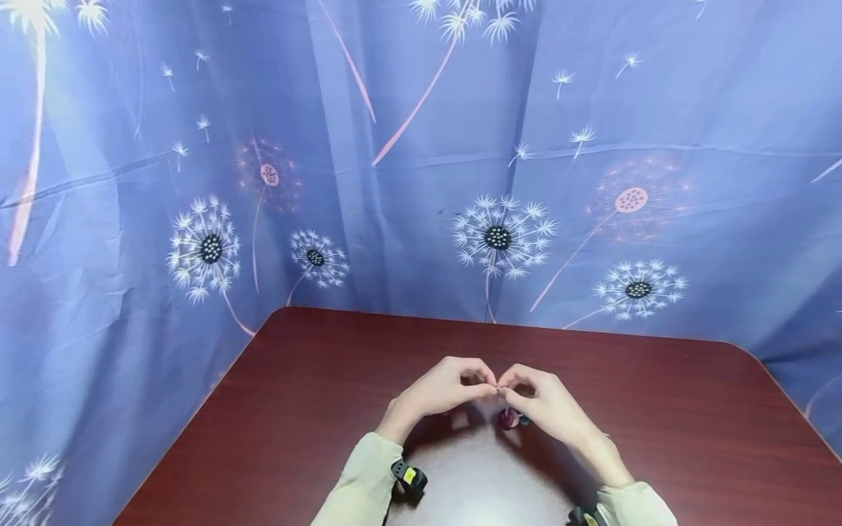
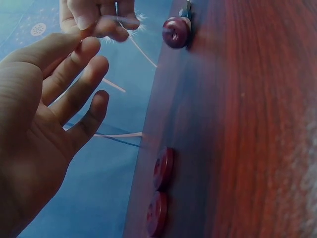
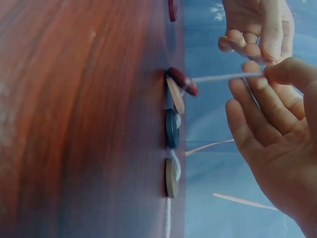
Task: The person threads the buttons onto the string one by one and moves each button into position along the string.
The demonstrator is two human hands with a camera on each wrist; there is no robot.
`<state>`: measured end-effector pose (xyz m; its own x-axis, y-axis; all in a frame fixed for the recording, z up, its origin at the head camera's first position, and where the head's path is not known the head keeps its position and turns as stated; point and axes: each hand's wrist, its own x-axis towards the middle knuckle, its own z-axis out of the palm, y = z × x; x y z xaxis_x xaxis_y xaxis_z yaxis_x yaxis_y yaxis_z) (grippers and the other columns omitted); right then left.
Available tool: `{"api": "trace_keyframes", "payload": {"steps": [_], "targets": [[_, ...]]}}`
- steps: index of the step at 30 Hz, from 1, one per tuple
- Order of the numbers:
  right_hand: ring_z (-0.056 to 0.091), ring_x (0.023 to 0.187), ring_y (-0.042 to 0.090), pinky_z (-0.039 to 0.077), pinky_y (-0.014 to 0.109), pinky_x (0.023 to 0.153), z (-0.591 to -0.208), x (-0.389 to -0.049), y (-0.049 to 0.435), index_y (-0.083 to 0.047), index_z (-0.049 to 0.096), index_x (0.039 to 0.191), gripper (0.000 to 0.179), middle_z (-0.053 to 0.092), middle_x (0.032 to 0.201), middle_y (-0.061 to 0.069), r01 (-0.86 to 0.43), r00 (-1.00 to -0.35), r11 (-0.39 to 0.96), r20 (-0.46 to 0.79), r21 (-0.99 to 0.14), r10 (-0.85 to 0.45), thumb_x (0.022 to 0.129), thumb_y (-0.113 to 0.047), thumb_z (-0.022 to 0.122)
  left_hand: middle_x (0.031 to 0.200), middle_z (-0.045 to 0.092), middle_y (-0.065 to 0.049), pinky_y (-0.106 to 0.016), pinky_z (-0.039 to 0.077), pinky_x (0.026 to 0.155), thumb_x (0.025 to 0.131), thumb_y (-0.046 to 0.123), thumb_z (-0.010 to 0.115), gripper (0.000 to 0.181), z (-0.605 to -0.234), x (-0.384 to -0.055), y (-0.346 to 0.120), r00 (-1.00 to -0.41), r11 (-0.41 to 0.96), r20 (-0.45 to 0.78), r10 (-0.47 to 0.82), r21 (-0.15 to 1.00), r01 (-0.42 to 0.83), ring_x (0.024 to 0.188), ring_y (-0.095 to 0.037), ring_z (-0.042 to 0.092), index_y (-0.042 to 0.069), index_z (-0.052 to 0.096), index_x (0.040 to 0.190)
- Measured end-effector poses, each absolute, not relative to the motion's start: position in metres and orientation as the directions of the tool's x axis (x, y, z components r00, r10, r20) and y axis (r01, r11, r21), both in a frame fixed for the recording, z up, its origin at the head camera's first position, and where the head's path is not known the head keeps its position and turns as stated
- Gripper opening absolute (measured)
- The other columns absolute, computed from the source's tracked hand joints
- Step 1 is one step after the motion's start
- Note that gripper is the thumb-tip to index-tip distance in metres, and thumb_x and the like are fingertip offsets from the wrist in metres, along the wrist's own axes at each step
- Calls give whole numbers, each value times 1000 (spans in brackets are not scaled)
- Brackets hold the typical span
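Observation:
Both hands meet fingertip to fingertip a little above the table. My right hand (image 1: 555, 405) pinches a white cord (image 3: 223, 78) between thumb and index finger, its other fingers spread. Thumb and index finger of my left hand (image 1: 437, 389) pinch at the same spot, on what looks like the cord's end, mostly hidden by fingertips. From there the cord drops to a dark red button (image 3: 182, 81), tilted against a tan button (image 3: 176, 96). Farther along the cord sit a dark green button (image 3: 172, 129) and an olive-gold button (image 3: 172, 178).
Loose dark red buttons (image 2: 163, 168) lie on the brown wooden table (image 1: 316, 380), left of the strung ones. A blue dandelion-print curtain (image 1: 408, 219) hangs round the table's back and left edges. Each wrist carries a black camera strap (image 1: 409, 478).

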<state>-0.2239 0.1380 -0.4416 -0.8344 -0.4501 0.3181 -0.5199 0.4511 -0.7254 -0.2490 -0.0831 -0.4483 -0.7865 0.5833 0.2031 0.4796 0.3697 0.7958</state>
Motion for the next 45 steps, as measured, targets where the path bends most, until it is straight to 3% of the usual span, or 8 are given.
{"api": "trace_keyframes", "payload": {"steps": [12, 20, 32, 45], "targets": [[62, 79, -1, 54, 23, 75, -444, -224, 136, -18, 72, 93, 5, 73, 87, -4, -562, -812, 441, 364, -700, -456, 93, -15, 69, 88, 69, 14, -21, 50, 77, 92, 33, 70, 7, -448, -247, -92, -808, 403, 191, 557, 788, 464, 84, 0, 63, 28, 70, 98], [61, 75, -1, 53, 21, 71, -443, -225, 140, -12, 73, 94, 5, 74, 87, 3, -553, -819, 444, 362, -705, -446, 93, -14, 69, 91, 68, 12, -23, 50, 79, 89, 31, 73, 22, -446, -254, -114, -831, 513, 113, 545, 738, 437, 83, -2, 62, 15, 71, 105], [61, 74, 1, 53, 23, 69, -443, -224, 142, -13, 73, 95, 4, 74, 86, 3, -561, -815, 450, 367, -695, -448, 93, -14, 69, 93, 65, 11, -23, 51, 79, 85, 28, 77, 24, -449, -260, -136, -833, 585, 20, 553, 702, 405, 82, -2, 63, 14, 72, 104], [59, 72, 0, 52, 21, 68, -440, -224, 144, -18, 73, 95, 6, 73, 88, -4, -561, -818, 474, 368, -679, -442, 93, -14, 68, 91, 59, 2, -24, 46, 76, 70, 17, 88, 31, -458, -257, -140, -807, 643, -94, 583, 660, 387, 86, -12, 56, 18, 72, 96]]}}
